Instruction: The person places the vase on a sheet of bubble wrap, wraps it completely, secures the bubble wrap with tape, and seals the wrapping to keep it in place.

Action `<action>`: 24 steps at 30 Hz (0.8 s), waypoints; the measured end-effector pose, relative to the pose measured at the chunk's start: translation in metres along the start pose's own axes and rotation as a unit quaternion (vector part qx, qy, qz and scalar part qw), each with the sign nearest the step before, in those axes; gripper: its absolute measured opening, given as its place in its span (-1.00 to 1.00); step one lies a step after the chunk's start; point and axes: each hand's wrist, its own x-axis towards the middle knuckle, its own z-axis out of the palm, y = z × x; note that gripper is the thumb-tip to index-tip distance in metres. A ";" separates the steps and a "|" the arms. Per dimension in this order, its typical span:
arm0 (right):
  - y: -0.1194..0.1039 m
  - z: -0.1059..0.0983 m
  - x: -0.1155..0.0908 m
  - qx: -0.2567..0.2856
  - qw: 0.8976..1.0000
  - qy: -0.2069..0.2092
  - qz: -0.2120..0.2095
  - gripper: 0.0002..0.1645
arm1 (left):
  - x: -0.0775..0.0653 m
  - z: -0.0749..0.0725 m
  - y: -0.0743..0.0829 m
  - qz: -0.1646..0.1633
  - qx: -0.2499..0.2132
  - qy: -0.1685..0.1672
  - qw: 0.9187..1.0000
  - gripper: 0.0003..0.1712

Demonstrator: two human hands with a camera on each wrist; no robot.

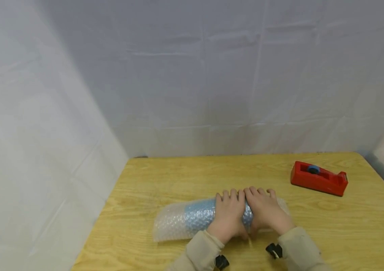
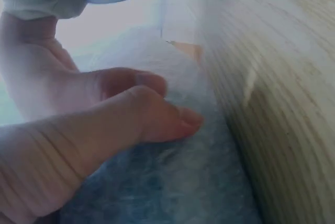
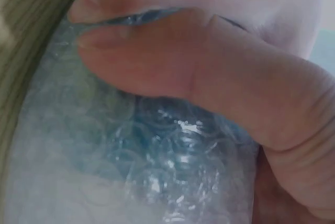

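Note:
A long roll of bubble wrap (image 1: 169,224) lies crosswise near the front of the table, with something blue (image 1: 198,216) showing through its layers; what the blue thing is, I cannot tell. My left hand (image 1: 228,218) grips the roll around its middle, fingers over the far side and thumb on the near side. Close beside it, my right hand (image 1: 264,211) holds the roll in the same way. Both thumbs press the near face of the bubble wrap (image 3: 131,156), nearly tip to tip, as the right wrist view shows. The fingers' far ends are hidden in both wrist views.
A red tape dispenser (image 1: 320,178) with a small blue roll stands at the back right of the wooden table (image 1: 178,169). White sheeting (image 1: 178,86) hangs behind the table and along its left side. Dark wrist devices (image 1: 221,262) sit below both sleeves.

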 end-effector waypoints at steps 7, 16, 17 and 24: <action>0.002 -0.005 0.004 0.019 1.000 -0.018 -0.003 0.27 | -0.003 0.006 0.003 0.009 0.024 0.052 0.998 0.42; 0.005 -0.009 0.008 0.040 0.998 -0.037 0.002 0.18 | 0.002 0.006 0.000 0.020 0.038 0.057 0.997 0.42; 0.005 -0.009 0.008 0.041 0.998 -0.038 0.004 0.18 | 0.003 0.005 0.000 0.021 0.037 0.052 0.998 0.42; 0.003 -0.005 0.006 0.019 0.999 -0.022 0.018 0.25 | 0.006 0.003 -0.002 0.026 0.037 0.027 0.999 0.43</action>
